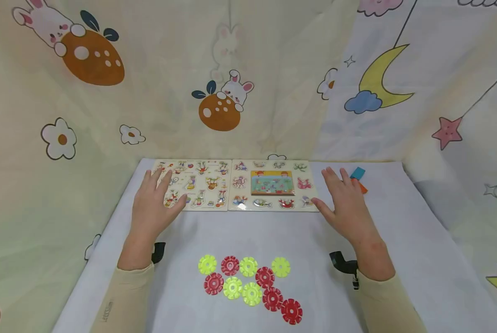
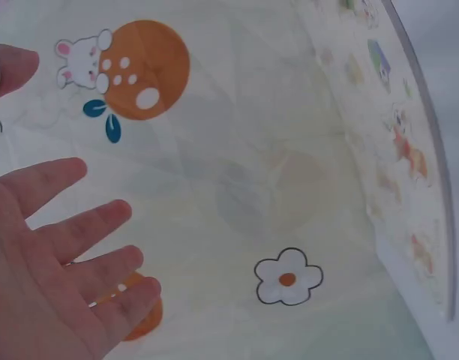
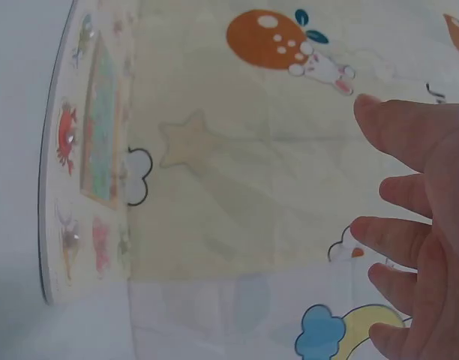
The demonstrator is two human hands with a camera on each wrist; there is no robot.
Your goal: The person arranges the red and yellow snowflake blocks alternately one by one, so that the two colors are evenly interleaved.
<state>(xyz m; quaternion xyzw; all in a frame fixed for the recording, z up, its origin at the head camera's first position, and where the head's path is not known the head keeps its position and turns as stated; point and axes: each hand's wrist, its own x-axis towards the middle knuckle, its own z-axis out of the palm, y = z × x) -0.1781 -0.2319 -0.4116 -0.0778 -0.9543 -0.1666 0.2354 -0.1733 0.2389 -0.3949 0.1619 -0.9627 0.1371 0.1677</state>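
Head view: the left hand (image 1: 154,206) hangs over the left part of the left puzzle board (image 1: 201,185), fingers spread and holding nothing. The right hand (image 1: 350,208) is raised just right of the right puzzle board (image 1: 267,167), likewise spread, its fingertips near a blue block (image 1: 358,173) and an orange block (image 1: 363,187). Nearer, in the middle of the table (image 1: 248,236), lie yellow-green discs (image 1: 232,287) and red discs (image 1: 264,277), some touching. My reading is a ready pause, no piece being worked; a next move would call for lowering one hand and pinching something thin by its rim. The boards sit side by side against the far curtain (image 1: 290,134), leaving little room beyond; bare surface runs between boards and discs, and off to the right.

Left wrist view: fingers apart, nothing between them, well off the board's edge.

Right wrist view: the same loose spread, in free air, with the right board well to the left.
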